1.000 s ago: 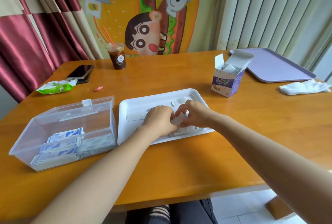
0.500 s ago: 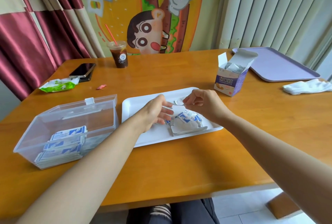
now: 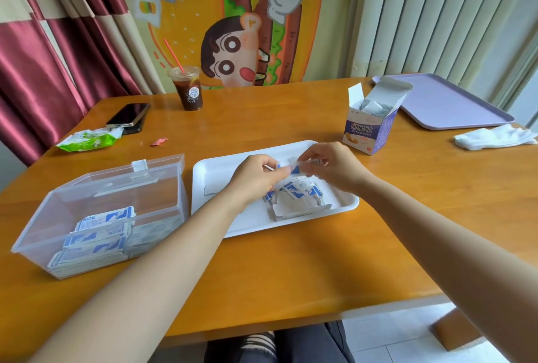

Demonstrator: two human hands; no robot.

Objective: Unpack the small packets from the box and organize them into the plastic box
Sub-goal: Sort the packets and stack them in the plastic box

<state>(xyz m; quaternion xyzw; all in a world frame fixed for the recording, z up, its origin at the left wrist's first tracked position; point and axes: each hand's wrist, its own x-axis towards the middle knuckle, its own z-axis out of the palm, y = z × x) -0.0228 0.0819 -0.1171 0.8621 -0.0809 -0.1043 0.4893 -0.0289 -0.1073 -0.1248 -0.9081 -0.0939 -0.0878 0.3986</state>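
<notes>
Over the white tray (image 3: 215, 176), my left hand (image 3: 256, 178) and my right hand (image 3: 332, 166) pinch a small white-and-blue packet (image 3: 291, 165) between them, held just above the tray. Under the hands a loose pile of packets (image 3: 297, 196) lies on the tray. The clear plastic box (image 3: 99, 211) stands at the left with its lid tipped back, and stacked packets (image 3: 99, 234) lie in its near end. At the right the small purple cardboard box (image 3: 371, 127) stands open, with more packets showing inside.
At the back stands an iced drink cup (image 3: 187, 92). A phone (image 3: 128, 115), a green wrapper (image 3: 90, 138) and a small red scrap (image 3: 159, 141) lie at the left. A lilac tray (image 3: 448, 103) and white cloth (image 3: 495, 137) sit far right.
Both hands rose off the pile on the tray, uncovering it, and came together holding one packet above it. The camera has tilted slightly.
</notes>
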